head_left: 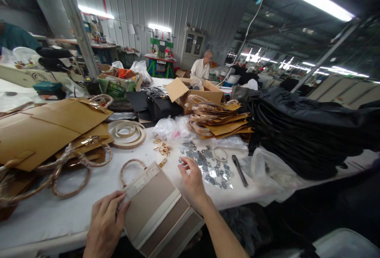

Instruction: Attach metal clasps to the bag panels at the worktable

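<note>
My left hand (108, 218) grips the left edge of an unfinished handbag piece (152, 200), with the thumb on its taupe inner side. The piece tilts over the table's front edge; a wrapped round handle (132, 165) and a small gold-coloured fitting (163, 162) show at its far edge. My right hand (192, 181) is just right of the piece, fingertips pinched on what looks like a small metal plate (180, 159). Beside that hand lie many loose silvery metal plates (212, 165). Gold-coloured fittings (162, 147) form a small heap behind the bag piece.
Tan bag pieces with handles (50, 131) are stacked at left, more (222, 119) behind the plates. Black material (303, 127) is piled at right. A coiled strip (127, 133), a tape ring (219, 154) and a dark flat tool (240, 171) lie on the table. A co-worker (201, 69) sits beyond.
</note>
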A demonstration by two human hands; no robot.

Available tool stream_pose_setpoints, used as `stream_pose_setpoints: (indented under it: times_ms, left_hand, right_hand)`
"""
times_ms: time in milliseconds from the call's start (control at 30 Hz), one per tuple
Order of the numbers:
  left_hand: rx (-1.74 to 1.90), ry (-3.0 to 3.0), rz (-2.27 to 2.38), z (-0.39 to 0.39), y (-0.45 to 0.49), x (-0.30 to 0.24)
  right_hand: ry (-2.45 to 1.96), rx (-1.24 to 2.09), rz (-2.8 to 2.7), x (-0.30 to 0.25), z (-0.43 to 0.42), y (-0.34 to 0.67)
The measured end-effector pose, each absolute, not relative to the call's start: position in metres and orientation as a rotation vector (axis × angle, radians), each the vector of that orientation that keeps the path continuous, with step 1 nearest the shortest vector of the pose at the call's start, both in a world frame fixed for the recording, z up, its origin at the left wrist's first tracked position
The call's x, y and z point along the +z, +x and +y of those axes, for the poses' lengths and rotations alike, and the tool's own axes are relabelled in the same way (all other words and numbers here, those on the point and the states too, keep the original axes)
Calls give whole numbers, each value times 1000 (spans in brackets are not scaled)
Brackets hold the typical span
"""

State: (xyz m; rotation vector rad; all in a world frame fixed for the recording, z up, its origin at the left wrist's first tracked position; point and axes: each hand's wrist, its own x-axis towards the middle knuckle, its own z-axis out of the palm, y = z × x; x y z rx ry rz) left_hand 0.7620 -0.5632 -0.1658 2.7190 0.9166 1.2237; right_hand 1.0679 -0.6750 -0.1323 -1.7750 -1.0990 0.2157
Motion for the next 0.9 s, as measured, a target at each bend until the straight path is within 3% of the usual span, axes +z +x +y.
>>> stream_pose_setpoints:
  times_ms: [300, 900]
  left_hand:
    - [1245, 2663, 948, -566, 760, -173]
    - [1176, 2488, 993, -567, 757, -174]
  right_hand:
    - [-2031, 334, -1356, -120, -686, 1157]
    - [-2100, 406, -1556, -108, -633, 1151]
